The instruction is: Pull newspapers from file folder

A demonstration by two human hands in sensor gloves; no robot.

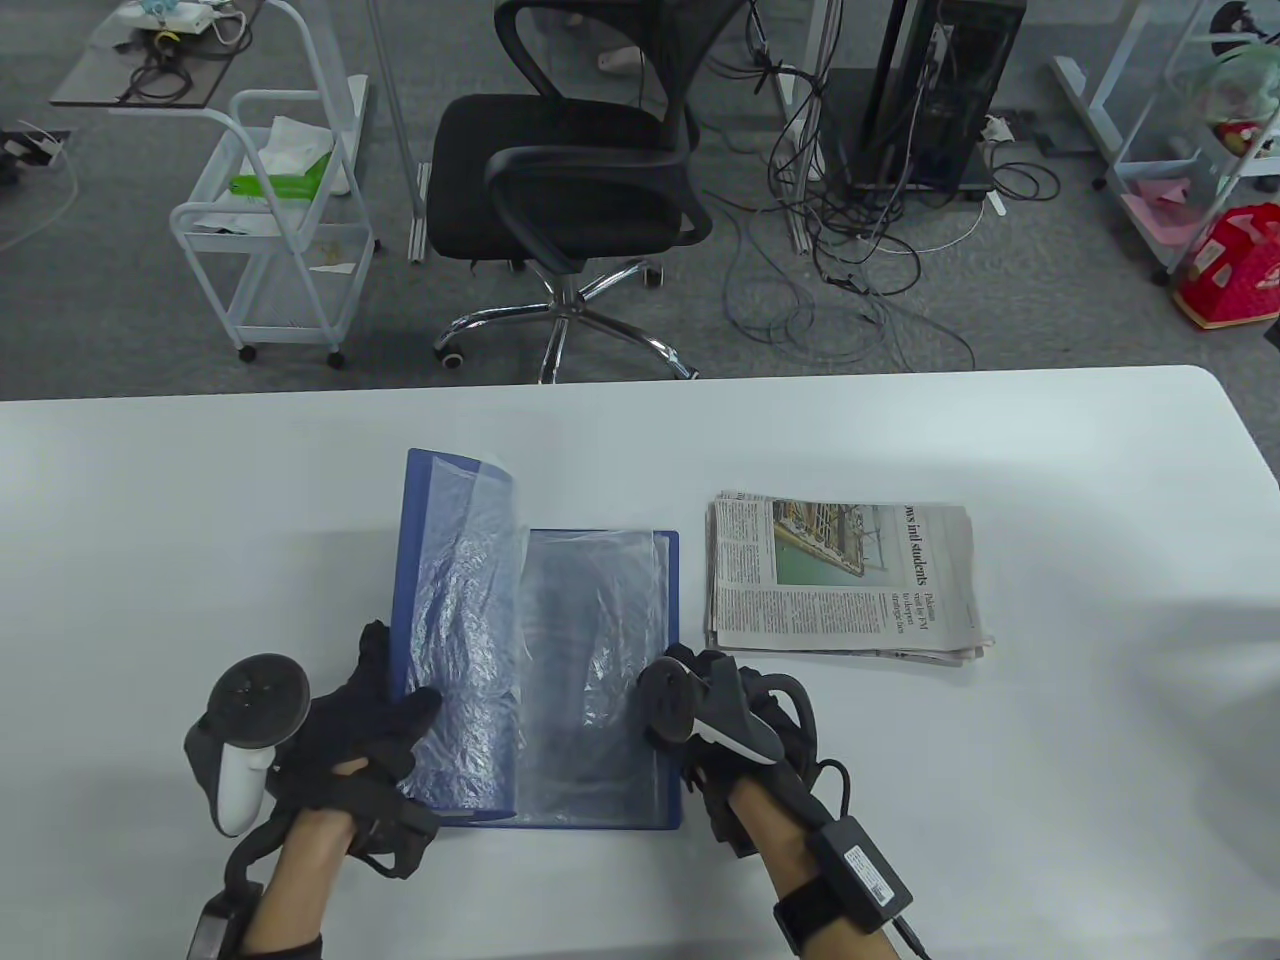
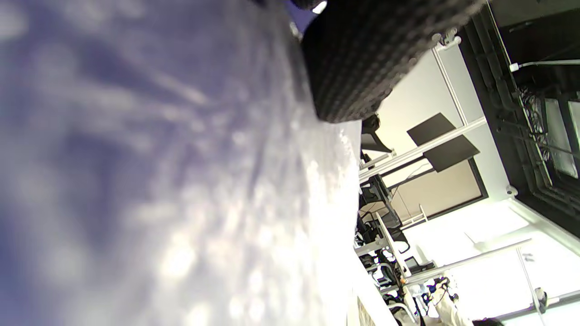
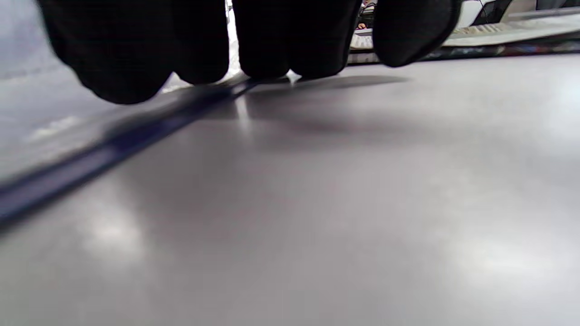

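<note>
A blue file folder [image 1: 667, 640] lies open on the white table [image 1: 1050, 750], its clear plastic sleeves [image 1: 590, 660] showing. My left hand [image 1: 375, 735] grips the raised front cover with its sleeves [image 1: 460, 600], thumb on the plastic; the sleeve fills the left wrist view [image 2: 181, 181]. My right hand [image 1: 700, 690] rests on the folder's right edge, its fingertips [image 3: 281, 40] down beside the blue edge [image 3: 90, 158]. A folded stack of newspapers [image 1: 840, 575] lies flat on the table to the right of the folder, apart from both hands.
A black office chair [image 1: 575, 170] and a white wire cart [image 1: 280, 220] stand on the floor beyond the table's far edge. Cables and a computer tower [image 1: 940, 90] lie behind at right.
</note>
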